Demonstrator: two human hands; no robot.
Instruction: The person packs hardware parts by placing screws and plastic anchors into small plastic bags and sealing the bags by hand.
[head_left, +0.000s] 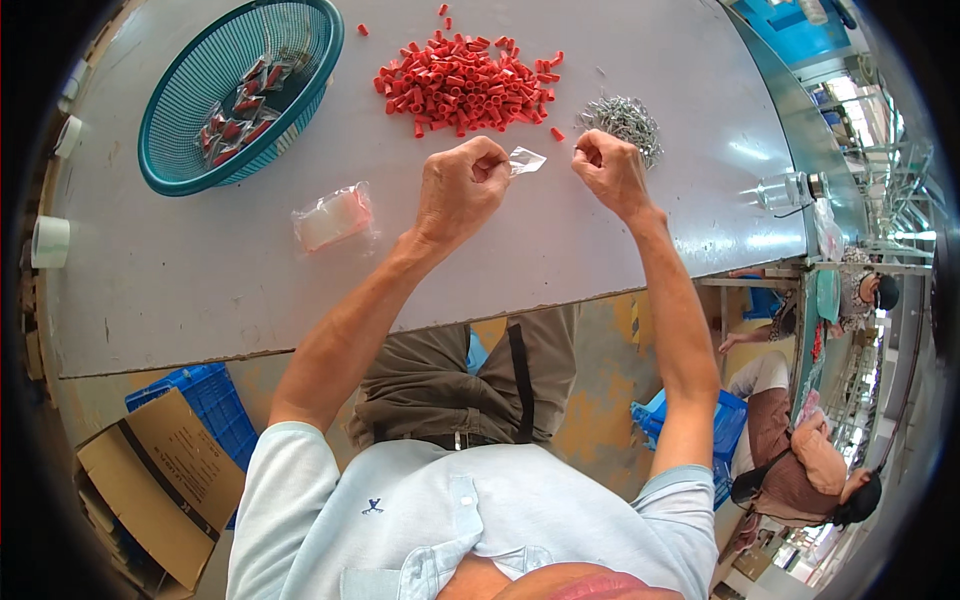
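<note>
My left hand (463, 188) pinches a small clear plastic bag (527, 160) between thumb and fingers, over the middle of the grey table (540, 240). To its right, my right hand (612, 172) is closed in a pinch at the near left edge of a pile of small silvery metal pieces (630, 122). Whatever lies between those fingertips is too small to make out. Beyond both hands spreads a heap of short red tubes (462, 84), with a few strays around it. Nearer my left forearm lies a packet of clear bags (334, 217) with a reddish edge.
A teal mesh basket (160, 150) at the far left holds several bagged red pieces (240, 115). Tape rolls (50, 242) sit at the left edge, a clear jar (785, 190) at the right. Below stand a cardboard box (165, 480) and blue crates (205, 405). Other people (810, 455) sit at right.
</note>
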